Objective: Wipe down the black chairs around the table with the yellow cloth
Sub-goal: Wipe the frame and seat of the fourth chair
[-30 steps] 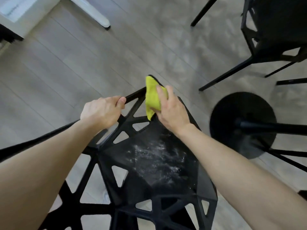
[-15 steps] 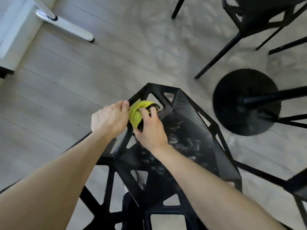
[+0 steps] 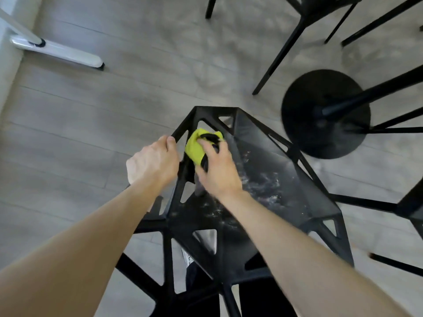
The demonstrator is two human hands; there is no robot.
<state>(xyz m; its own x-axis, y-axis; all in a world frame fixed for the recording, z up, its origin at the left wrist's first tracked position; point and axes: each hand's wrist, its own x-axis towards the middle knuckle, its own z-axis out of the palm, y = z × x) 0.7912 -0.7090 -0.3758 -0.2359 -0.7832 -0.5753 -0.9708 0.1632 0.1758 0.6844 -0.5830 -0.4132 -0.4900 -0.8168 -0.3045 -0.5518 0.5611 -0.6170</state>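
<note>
**Mia:** What is the biggest thing here?

**Ben:** The floor [image 3: 114,124]. It is pale wood in long flat boards. Then comes the black chair [image 3: 270,179]. It is hard and shiny, with pointy triangle holes in it.

**Mia:** What just changed?

**Ben:** A second ago the yellow cloth [image 3: 194,145] was up on the top edge. Now it is lower, on a bar at the side, near the seat. I think the top edge is done and the side is being rubbed now.

**Mia:** Is the seat clean?

**Ben:** No. It has white dusty smears on it. I think it needs wiping next. The other chair [image 3: 304,17] looks untouched.

**Mia:** What are the hands doing?

**Ben:** The right hand [image 3: 217,170] has its fingers curled round the cloth, all bunched up soft. The left hand [image 3: 153,161] curls round the chair's edge to hold it steady.

**Mia:** Anything else?

**Ben:** A round black table base [image 3: 325,115] with a thin pole, and a smooth white stand foot [image 3: 68,53].
</note>
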